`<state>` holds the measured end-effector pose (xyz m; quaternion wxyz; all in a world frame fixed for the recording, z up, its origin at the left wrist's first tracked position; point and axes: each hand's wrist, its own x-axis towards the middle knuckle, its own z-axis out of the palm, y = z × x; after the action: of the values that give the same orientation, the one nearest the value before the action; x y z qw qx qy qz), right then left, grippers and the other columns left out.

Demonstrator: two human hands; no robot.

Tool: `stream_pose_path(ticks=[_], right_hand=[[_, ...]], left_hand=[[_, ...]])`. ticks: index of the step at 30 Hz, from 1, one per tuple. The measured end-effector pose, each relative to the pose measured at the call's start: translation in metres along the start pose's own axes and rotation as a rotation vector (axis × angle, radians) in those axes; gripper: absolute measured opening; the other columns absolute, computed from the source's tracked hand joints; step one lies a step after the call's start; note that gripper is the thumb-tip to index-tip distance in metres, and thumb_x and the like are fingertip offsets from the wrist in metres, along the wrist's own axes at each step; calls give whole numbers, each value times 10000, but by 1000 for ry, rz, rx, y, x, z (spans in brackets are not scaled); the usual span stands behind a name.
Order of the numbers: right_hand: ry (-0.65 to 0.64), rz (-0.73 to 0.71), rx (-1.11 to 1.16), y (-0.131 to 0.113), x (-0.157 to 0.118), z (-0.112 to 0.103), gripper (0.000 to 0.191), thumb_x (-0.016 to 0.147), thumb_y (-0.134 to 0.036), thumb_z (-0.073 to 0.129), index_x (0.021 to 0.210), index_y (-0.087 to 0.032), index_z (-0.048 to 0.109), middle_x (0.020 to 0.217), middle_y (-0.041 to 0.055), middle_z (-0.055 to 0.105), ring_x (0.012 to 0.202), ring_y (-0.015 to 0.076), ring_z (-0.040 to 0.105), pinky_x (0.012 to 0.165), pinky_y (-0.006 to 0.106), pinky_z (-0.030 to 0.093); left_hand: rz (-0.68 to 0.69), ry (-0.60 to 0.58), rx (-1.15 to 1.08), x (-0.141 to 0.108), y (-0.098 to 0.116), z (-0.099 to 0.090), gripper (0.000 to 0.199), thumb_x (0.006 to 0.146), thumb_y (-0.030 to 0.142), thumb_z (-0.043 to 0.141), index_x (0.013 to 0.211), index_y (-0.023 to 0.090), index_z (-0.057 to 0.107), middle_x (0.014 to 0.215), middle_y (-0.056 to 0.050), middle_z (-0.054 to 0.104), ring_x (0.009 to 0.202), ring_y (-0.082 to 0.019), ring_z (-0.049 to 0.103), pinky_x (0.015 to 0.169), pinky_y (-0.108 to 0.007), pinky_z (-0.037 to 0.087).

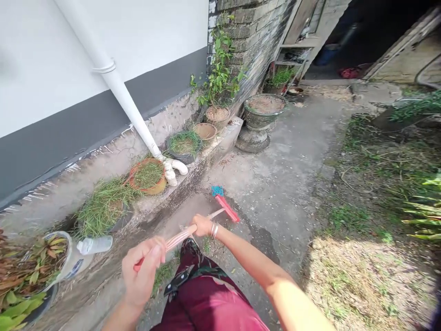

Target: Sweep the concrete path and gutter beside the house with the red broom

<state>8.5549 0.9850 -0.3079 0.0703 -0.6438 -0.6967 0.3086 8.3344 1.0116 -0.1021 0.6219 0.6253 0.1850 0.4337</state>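
Both of my hands grip the pale pink handle (pixel 179 237) of a long-handled brush. My left hand (pixel 143 271) holds the near end, close to my body. Farther down the handle sits my right hand (pixel 202 225), with bangles on the wrist. The red brush head (pixel 227 209) rests on the wet concrete path (pixel 275 184), next to a small blue square object (pixel 217 190). My dark red clothing (pixel 210 299) fills the bottom of the view.
Several pots with grass stand on a low ledge (pixel 220 142) along the white and grey wall, beside a white drainpipe (pixel 120 92). A stone urn (pixel 262 117) stands ahead. A plastic bottle (pixel 94 245) lies at left. Grass and dry straw (pixel 372 276) cover the right side.
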Motion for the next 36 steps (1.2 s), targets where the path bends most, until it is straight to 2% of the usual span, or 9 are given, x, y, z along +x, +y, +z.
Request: stream_pose_path(ticks=[5,9,12,16,21,25,31,34,36], right_hand=[[-42,-4,-13,38,25,-5,110,689,-180,608,662,-162,713,619,62,680,552,157,547,543,265,330],[-108,32,-33,91,57,-13,107,691,-192,608,675,-165,710,643,58,683,587,161,562,556,257,354],[-155,60,-21,129,78,-22,43,652,-182,640,627,-175,674,571,12,628,553,140,518,540,244,355],[-182,100,9,161,99,-35,123,624,-189,653,530,-193,573,462,-44,495,501,119,454,509,234,339],[-133,155,28,184,107,-46,142,619,-212,647,531,-202,537,453,-50,464,510,130,473,497,235,332],[-125,194,34,192,99,-47,117,636,-241,659,555,-196,587,490,-24,550,528,145,542,483,239,340],[-172,201,8,171,89,-42,136,697,-247,628,701,-164,735,656,71,723,642,197,675,500,246,375],[-175,156,-1,159,88,-49,200,723,-245,596,785,-153,764,754,102,760,694,209,700,529,256,384],[-187,129,-1,159,89,-58,217,730,-253,590,808,-158,769,763,100,762,696,210,699,535,259,384]], left_hand=[[-5,45,-14,20,-31,-5,327,931,172,543,605,179,516,561,12,540,562,-141,524,664,-349,483],[-107,181,-12,46,-87,1,367,931,234,582,574,177,519,562,9,531,581,-145,534,688,-345,499],[-178,239,1,73,-132,10,411,933,290,600,552,176,495,548,11,504,577,-145,539,643,-314,492],[-189,280,21,117,-167,15,432,925,314,617,540,182,475,522,16,488,544,-143,527,605,-306,504],[-214,221,3,165,-175,18,457,915,333,627,516,186,459,502,18,462,523,-140,501,609,-323,532],[-263,195,-6,181,-175,24,472,910,350,639,506,180,466,494,19,461,520,-136,505,608,-324,533],[-344,299,-80,187,-160,13,495,855,356,688,479,166,427,455,23,454,475,-140,501,568,-329,482],[-300,338,-72,189,-142,7,479,830,310,700,485,163,403,447,22,462,458,-142,498,573,-350,483],[-243,343,-50,192,-132,12,472,813,277,708,478,162,395,431,23,457,439,-146,497,554,-356,481]])
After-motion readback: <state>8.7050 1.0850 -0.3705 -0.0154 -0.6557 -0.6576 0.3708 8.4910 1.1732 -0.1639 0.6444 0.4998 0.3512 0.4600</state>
